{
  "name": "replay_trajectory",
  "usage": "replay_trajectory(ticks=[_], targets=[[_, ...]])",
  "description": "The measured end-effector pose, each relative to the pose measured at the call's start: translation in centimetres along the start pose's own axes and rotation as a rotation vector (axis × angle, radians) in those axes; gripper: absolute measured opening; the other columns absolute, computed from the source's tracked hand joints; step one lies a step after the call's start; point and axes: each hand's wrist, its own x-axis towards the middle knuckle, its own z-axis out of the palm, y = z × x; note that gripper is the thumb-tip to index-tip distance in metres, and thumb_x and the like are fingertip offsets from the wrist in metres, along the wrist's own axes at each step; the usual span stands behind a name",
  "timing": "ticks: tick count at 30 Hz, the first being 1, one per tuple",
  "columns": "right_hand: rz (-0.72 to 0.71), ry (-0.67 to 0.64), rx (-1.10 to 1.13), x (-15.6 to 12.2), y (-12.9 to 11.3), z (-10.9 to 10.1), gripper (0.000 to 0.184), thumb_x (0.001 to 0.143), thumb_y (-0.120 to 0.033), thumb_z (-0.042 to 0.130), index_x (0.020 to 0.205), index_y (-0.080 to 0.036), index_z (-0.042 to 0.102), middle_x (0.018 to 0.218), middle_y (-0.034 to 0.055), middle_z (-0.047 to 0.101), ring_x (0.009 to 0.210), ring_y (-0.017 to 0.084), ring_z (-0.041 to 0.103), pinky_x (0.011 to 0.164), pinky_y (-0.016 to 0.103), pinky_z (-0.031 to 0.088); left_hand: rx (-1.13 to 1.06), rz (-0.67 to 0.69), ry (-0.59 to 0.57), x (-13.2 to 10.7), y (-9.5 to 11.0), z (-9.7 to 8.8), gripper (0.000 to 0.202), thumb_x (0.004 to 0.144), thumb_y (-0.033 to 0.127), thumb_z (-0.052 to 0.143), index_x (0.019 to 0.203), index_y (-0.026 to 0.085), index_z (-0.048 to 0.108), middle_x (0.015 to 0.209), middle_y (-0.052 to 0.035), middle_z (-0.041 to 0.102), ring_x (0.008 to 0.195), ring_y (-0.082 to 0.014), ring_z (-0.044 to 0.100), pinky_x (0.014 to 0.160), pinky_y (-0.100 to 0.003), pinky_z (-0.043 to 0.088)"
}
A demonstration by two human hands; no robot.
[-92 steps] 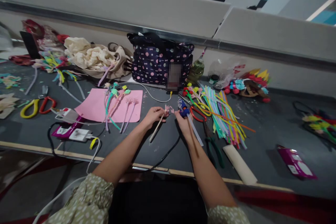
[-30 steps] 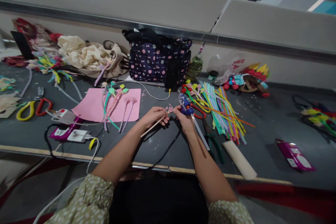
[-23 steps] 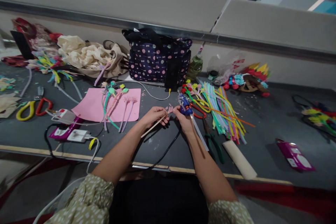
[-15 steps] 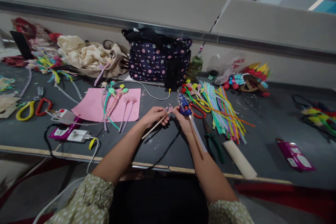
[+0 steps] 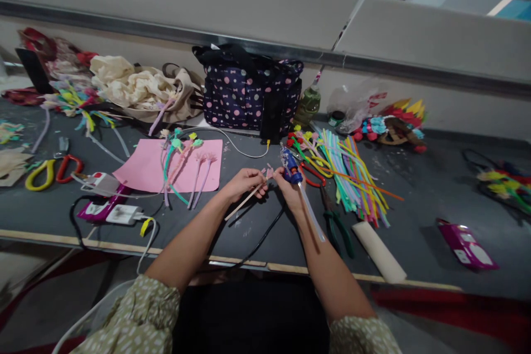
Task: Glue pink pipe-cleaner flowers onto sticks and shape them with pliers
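Note:
My left hand is closed around a thin pale stick, which slants down toward me. At its upper end is a small pink piece, between my two hands. My right hand is closed on a blue glue gun, nozzle pointing away from me. A long clear glue stick juts from its back over my forearm. The right fingertips come up against the pink piece; whether they pinch it I cannot tell.
Pink paper with fuzzy-stemmed flowers lies left. To the right are pliers, a bundle of coloured pipe cleaners and a cream roller-shaped block. A power strip with cords sits left; a patterned bag stands behind.
The back end of the glue stick has swung slightly left as the glue gun turned a little. Both hands stay in nearly the same place.

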Motion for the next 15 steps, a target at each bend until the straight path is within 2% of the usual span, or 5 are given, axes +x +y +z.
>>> replay_trajectory(ticks=[10,15], targets=[[0.006,0.001,-0.037,0.0,-0.1,-0.1,0.018,0.075,-0.036,0.069,0.08,-0.019,0.063,0.077,-0.0002,0.064,0.068,0.014,0.059,0.069,0.029,0.048,0.031,0.035,-0.015,-0.1,0.1,0.0,0.023,0.072,0.031,0.07,0.073,0.01,0.062,0.071,-0.0072,0.067,0.056,-0.0122,0.064,0.053,-0.025,0.055],[0.046,0.002,0.025,-0.1,-1.0,-0.1,0.023,0.074,-0.04,0.071,0.08,-0.019,0.064,0.076,0.0007,0.065,0.065,0.014,0.058,0.064,0.028,0.047,-0.007,0.021,-0.002,0.1,0.0,-0.1,0.024,0.072,0.033,0.072,0.075,0.011,0.062,0.072,-0.0073,0.067,0.056,-0.0123,0.064,0.054,-0.025,0.056]])
